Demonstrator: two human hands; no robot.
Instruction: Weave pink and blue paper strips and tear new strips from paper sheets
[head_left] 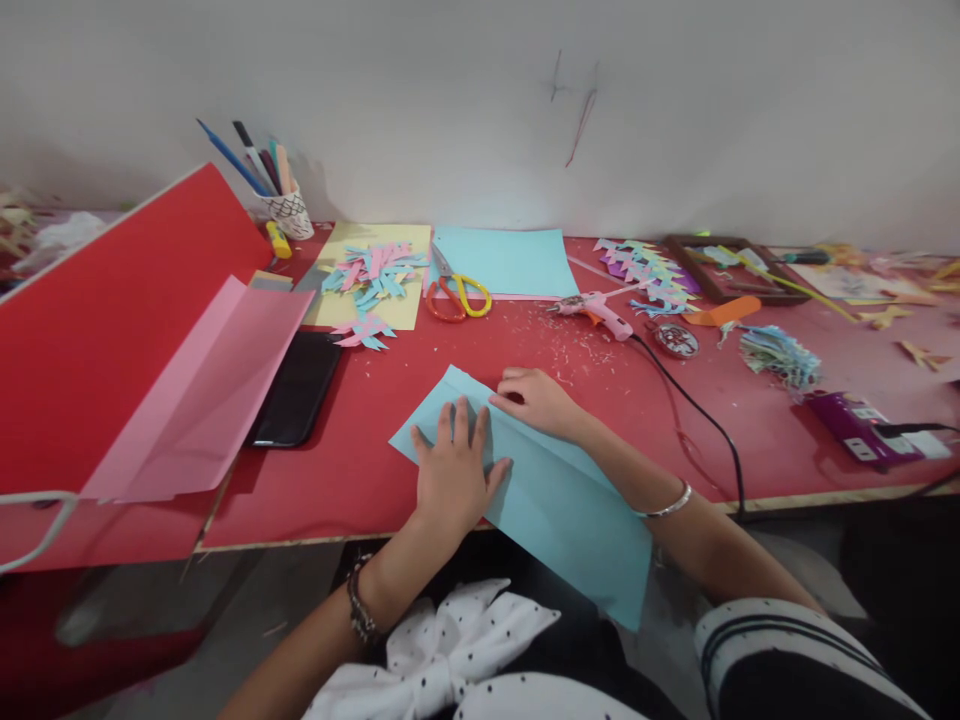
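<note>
A sheet of light blue paper (pixel 570 510) lies slantwise over the table's front edge, its lower right end hanging past it. A narrow strip along its upper edge looks folded. My left hand (pixel 454 470) is open and flat on the sheet, with its fingers spread. At the upper edge, the fingers of my right hand (pixel 541 402) are curled and closed on the paper; the fingertips are partly hidden. Beyond the sheet lie scissors (pixel 459 290) with red and yellow handles and a pink glue gun (pixel 600 312).
Pink paper (pixel 202 400) leans by a red board (pixel 127 330) and a black phone (pixel 300 385) at left. Cut strips (pixel 379 270) rest on yellow paper near a pen cup (pixel 289 212). A black cord (pixel 697 415) crosses to the right, near a purple box (pixel 859 425).
</note>
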